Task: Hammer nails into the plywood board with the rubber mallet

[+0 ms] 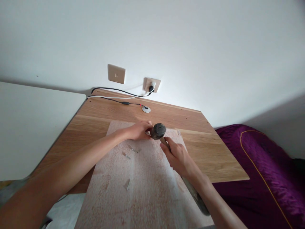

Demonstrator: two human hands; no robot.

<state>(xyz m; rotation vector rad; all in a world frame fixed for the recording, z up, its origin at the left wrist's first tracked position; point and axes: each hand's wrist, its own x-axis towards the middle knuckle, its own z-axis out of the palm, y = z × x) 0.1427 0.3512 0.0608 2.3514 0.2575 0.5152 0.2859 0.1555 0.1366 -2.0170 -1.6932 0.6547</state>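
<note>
Gripping mallet (158,130) w/ R hand (177,156), you've L hand (140,130) nr it, over board (150,181); L's part-hidden, can't tell if it's pinching.

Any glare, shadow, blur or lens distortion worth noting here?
Head view: soft light, no harsh glare on the white wall, which darkens above the purple cover; head view: wide-angle stretch seems to enlarge the forearms towards the lower corners; head view: the mallet head reads clearly, but the small clear pieces on the pale board look faint.
</note>
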